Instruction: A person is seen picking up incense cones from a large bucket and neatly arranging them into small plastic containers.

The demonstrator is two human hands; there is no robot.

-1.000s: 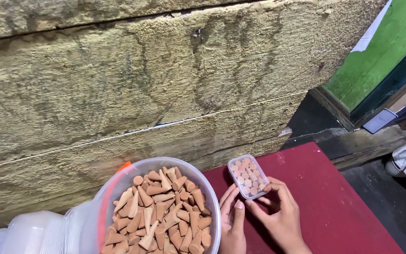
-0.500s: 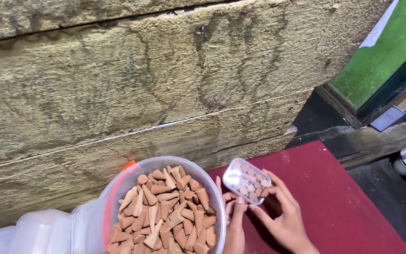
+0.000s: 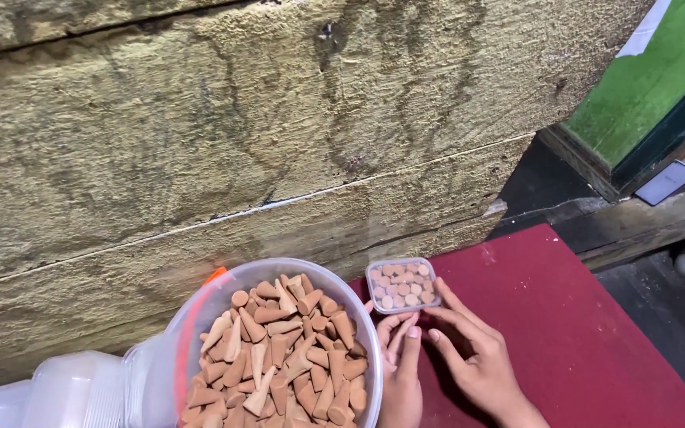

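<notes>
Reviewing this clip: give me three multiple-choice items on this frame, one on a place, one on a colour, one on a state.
1. Where does the small clear box sit?
A. inside the bowl
B. on the red surface, right of the bowl
C. on the stacked containers

2. What colour are the cones in the bowl?
A. brownish-orange
B. green
C. white

3. How is the small clear box?
A. empty
B. tipped on its side
C. filled with cones, flat ends up

Answers:
1 B: it rests on the red surface, just beyond the left hand and right hand.
2 A: the whole heap is brownish-orange.
3 C: round ends fill it.
</notes>
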